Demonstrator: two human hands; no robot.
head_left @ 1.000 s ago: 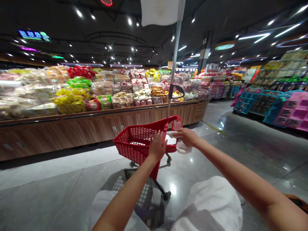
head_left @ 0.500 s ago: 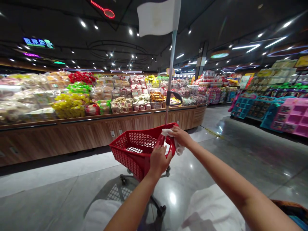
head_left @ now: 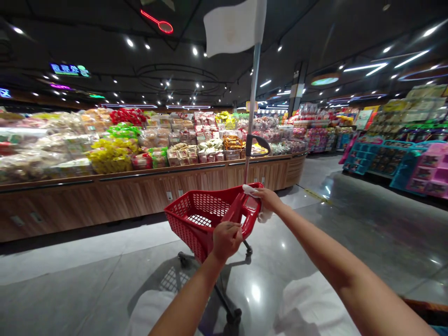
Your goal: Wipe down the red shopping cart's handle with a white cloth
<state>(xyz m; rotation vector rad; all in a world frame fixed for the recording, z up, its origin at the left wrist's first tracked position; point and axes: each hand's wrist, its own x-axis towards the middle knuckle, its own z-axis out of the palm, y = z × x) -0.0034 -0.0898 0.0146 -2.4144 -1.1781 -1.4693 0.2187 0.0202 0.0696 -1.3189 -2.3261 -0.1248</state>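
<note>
A small red plastic shopping cart (head_left: 196,212) stands on the shiny floor right in front of me. My left hand (head_left: 226,240) grips the near rim of the cart by its red handle (head_left: 249,214). My right hand (head_left: 268,199) presses a white cloth (head_left: 249,189) onto the top of the handle, and part of the cloth hangs below my palm. A grey pole (head_left: 252,112) with a white flag (head_left: 233,25) rises from the cart's handle end. The basket looks empty.
A long wooden display counter (head_left: 140,186) piled with packaged snacks runs across the left and centre. Blue and pink racks (head_left: 420,168) line the right side. Glossy grey floor (head_left: 350,224) stretches between them. My white-clad knees (head_left: 308,303) show at the bottom.
My left hand slid down from the basket's rim to the near edge by the handle. My right hand moved the cloth up along the handle's top. The cart shifted slightly.
</note>
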